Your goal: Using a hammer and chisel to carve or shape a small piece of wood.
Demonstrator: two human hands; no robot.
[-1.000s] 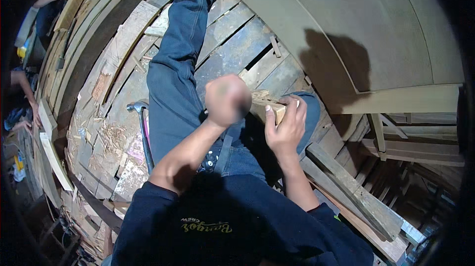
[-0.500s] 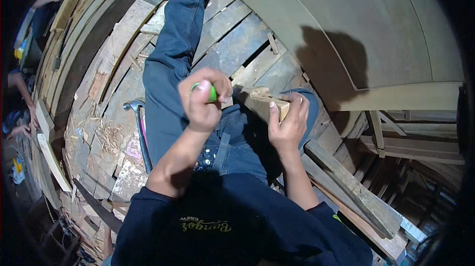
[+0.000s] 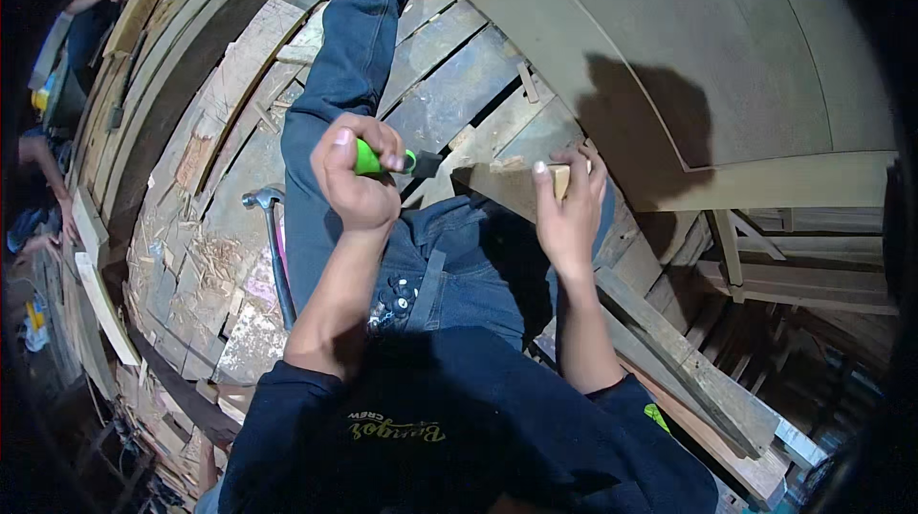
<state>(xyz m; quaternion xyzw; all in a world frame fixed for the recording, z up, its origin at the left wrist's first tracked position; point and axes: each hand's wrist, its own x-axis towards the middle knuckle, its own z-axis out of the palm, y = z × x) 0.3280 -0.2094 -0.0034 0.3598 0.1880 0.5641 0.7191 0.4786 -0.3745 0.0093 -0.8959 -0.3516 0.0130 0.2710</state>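
My left hand (image 3: pixel 359 174) is closed around the green handle of a chisel (image 3: pixel 368 158). Its short dark blade points right, toward a wooden block (image 3: pixel 512 187), with a small gap between them. The block's right end is gripped by my right hand (image 3: pixel 571 218), thumb on the near side and fingers over the far side. Shadow covers much of the block, which lies over my bent right leg. Left of my left forearm, a claw hammer (image 3: pixel 274 251) rests beside my thigh.
Wood shavings (image 3: pixel 218 265) litter the plank floor (image 3: pixel 440 98) to the left. A large wooden panel (image 3: pixel 708 26) stands at the upper right. Stacked boards (image 3: pixel 693 375) lie beside my right arm. Another person's hands (image 3: pixel 62 227) show at the far left, beyond a curved timber edge.
My left hand has moved left and turned, so the chisel's blade now shows pointing right. My right hand has shifted slightly right, and the block's end has turned with it.
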